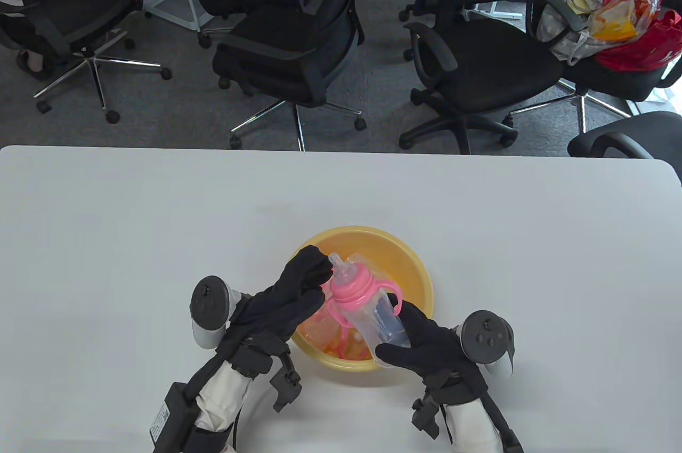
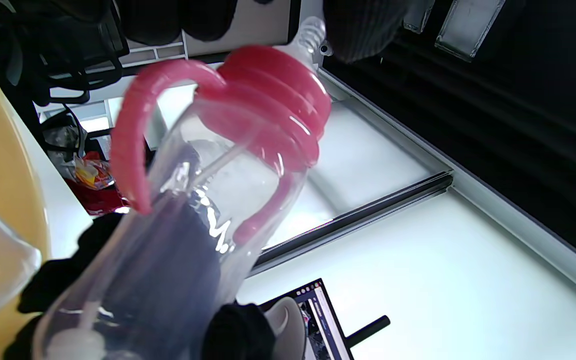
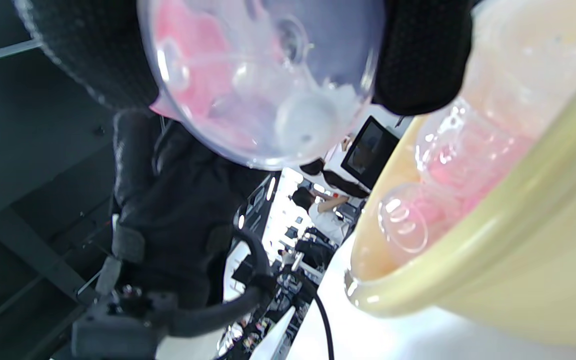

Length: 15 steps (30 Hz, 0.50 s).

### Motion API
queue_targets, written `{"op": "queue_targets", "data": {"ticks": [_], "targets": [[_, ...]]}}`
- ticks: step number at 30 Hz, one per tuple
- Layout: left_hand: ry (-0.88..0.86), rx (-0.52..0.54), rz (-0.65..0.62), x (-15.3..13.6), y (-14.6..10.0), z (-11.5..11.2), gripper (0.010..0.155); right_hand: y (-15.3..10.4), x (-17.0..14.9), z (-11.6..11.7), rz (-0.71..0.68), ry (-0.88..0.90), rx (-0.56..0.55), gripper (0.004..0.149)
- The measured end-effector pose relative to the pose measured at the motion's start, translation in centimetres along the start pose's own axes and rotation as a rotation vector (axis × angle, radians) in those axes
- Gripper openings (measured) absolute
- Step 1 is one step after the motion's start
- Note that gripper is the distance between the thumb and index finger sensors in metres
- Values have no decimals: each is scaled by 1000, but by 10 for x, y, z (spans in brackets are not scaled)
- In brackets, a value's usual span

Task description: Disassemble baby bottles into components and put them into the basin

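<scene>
Over the yellow basin, the right hand grips a baby bottle's clear body, steadying it. The left hand pinches the teat above the pink collar, apparently to free it.

White table, yellow basin resting on it
</scene>
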<state>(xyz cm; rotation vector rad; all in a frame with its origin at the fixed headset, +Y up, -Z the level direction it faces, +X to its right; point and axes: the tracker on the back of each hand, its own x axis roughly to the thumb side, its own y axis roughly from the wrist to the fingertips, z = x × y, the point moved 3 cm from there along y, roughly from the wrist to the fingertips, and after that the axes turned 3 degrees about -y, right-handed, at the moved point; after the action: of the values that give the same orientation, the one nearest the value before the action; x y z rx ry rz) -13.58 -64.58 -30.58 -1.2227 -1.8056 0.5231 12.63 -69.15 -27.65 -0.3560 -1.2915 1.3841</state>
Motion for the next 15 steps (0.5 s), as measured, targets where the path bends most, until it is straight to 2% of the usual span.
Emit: {"op": "queue_targets", "data": {"ticks": [5,10,15], "targets": [[20,-85,-18,0,2,-7,78,2,4,9,-6,-16,51,89],[142,2,-73,5,0,-4,78,2,5,9,-4,-33,33,89],[190,31,-93,9,-1,-3,76,0,16,8,-22,-171,-23,90]]}}
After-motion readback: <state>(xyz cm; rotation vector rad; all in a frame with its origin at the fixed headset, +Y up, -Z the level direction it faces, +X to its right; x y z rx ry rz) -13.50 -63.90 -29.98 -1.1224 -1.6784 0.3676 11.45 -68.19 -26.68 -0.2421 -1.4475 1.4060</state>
